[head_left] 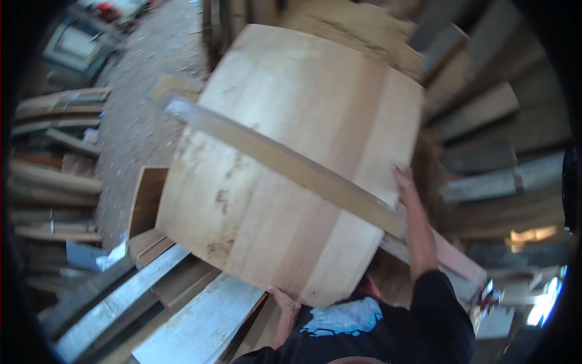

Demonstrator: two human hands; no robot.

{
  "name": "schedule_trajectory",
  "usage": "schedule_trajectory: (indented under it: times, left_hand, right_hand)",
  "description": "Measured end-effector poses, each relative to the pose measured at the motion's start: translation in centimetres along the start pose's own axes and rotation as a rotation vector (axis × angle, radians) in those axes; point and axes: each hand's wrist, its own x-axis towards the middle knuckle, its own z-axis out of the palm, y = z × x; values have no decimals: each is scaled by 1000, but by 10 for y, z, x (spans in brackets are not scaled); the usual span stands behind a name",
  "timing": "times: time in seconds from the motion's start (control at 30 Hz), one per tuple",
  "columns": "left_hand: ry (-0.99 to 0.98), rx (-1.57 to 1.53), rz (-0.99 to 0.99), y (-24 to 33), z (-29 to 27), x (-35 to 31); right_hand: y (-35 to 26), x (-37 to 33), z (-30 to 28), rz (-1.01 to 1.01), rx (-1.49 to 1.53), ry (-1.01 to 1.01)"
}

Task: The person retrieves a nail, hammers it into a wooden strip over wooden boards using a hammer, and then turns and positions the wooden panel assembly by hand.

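Observation:
A broad, pale wooden panel [291,85] with darker lengthwise bands fills the middle of the view, with dark marks and stains toward its left side. Across it, slanting from upper left to lower right, runs a long wooden beam [273,155]. My left hand [286,305] holds the panel's near edge, its thumb on the rim and its other fingers mostly hidden. At the panel's right edge, just above the beam, my right hand [405,185] is closed on the rim, with part of its grip out of sight. My right forearm reaches over the beam's lower end.
Stacked timber [482,115] crowds the right side, and more planks [57,173] lie at the left. White-faced boards [194,321] extend below the panel at lower left. Debris-strewn ground [142,115] shows at upper left, and a sawdust-coloured heap [351,27] lies beyond the panel.

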Motion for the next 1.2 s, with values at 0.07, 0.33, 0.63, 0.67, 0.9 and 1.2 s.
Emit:
schedule_trajectory:
  times: [0.07,0.33,0.63,0.67,0.9,1.2]
  left_hand:
    - [-8,85,-89,5,4,-7]
    - [87,180,-262,19,47,-31]
    - [-13,340,-280,9,65,-38]
    - [-19,350,-279,8,67,-39]
    - [-26,408,-303,-2,86,-42]
    - [-36,451,-323,-2,93,-38]
  right_hand:
    - [-10,-12,-1,30,-246,99]
    - [-21,-128,-63,-30,-693,129]
    - [98,-216,-137,-384,-796,451]
    - [102,-216,-137,-439,-775,463]
    - [111,-217,-136,-526,-724,558]
    - [114,-210,-137,-518,-684,499]
